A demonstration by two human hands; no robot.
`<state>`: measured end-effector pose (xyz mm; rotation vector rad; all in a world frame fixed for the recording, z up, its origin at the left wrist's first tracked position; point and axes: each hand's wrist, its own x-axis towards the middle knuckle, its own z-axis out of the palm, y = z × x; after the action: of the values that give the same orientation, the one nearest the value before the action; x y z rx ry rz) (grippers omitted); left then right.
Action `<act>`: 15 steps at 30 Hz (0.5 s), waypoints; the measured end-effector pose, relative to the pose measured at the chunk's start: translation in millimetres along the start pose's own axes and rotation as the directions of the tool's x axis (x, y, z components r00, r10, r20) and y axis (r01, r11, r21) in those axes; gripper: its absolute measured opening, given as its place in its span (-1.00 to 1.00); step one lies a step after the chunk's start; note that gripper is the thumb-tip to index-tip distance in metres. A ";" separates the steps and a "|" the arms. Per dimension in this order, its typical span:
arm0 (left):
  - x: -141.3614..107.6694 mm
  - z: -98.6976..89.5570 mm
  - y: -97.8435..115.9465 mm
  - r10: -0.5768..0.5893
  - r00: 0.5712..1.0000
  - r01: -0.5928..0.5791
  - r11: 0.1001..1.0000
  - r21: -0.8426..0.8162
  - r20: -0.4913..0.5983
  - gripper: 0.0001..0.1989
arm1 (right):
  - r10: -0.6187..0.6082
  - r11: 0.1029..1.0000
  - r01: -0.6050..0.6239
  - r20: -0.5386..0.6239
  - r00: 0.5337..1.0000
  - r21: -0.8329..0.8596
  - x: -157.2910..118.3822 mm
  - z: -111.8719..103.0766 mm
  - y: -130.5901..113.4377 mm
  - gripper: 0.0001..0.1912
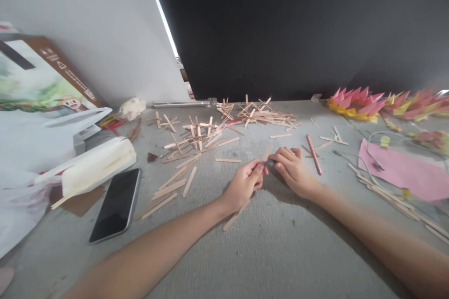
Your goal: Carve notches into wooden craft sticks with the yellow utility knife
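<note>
My left hand (244, 183) is closed in a pinch, thumb against bent fingers. A pale wooden craft stick (268, 151) pokes up just past its fingertips, its lower part hidden by the hand. My right hand (293, 170) grips a small dark grey rounded object (270, 162) at its fingertips; I cannot make out its kind. Both hands nearly touch, low over the grey tabletop. Another craft stick (232, 221) lies partly beneath my left wrist. Beyond the hands are crossed sticks (198, 135) joined in small frames, and a heap of sticks (268, 116).
A phone (115, 205), a cream roll (100, 166) and a white plastic bag (31, 149) lie left. To the right are a red patterned pencil (313, 154), a cable (375, 163), pink paper (407, 170), more sticks (389, 198) and pink-yellow paper crowns (358, 104). A black panel (298, 28) stands behind.
</note>
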<state>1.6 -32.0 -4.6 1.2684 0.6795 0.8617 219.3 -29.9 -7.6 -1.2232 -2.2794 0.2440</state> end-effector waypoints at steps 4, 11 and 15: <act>1.7 -2.0 -0.5 -0.024 0.999 0.024 1.000 -0.003 0.034 -0.50 | -0.011 1.000 0.011 0.014 1.000 -0.028 -0.2 -0.4 -0.8 -0.47; 2.8 -3.5 0.4 -0.043 0.996 0.042 0.999 0.006 0.077 -0.49 | -0.011 0.999 0.011 0.016 1.000 -0.047 1.0 0.7 -2.1 -0.47; 4.3 -2.2 3.7 -0.021 0.994 0.030 0.997 -0.077 0.108 -0.50 | -0.015 0.999 0.015 0.008 1.000 -0.033 0.9 0.8 -0.9 -0.43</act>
<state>1.4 -26.9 -1.2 1.2242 0.5702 0.7862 217.8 -29.6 -7.6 -1.2235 -2.3076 0.2063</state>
